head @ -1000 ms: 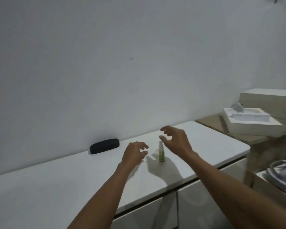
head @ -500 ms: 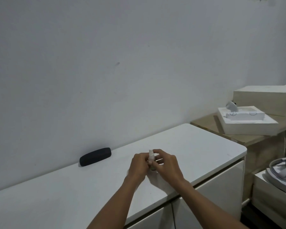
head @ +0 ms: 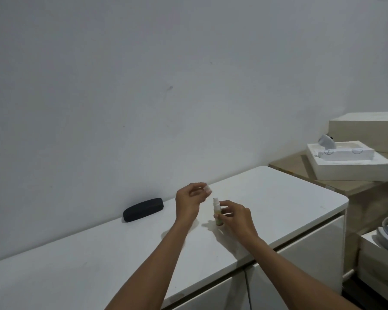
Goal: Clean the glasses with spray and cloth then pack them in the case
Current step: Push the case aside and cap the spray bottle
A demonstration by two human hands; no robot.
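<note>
My green spray bottle [head: 218, 214] stands upright, uncapped, its clear cap [head: 207, 188] lifted off. The black case [head: 143, 209] lies shut by the wall.

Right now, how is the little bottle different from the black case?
The spray bottle stands upright, small and greenish; the glasses case lies flat, long and black. The right hand holds the bottle, uncapped, its cap in the left hand; nobody touches the case. Both are on the white cabinet top.

A plain room in a home: a glossy white cabinet worktop [head: 267, 198] stands against a bare white wall [head: 166, 74], with opened packaging boxes [head: 349, 168] stacked on a low wooden unit [head: 300, 166] at far right.
</note>
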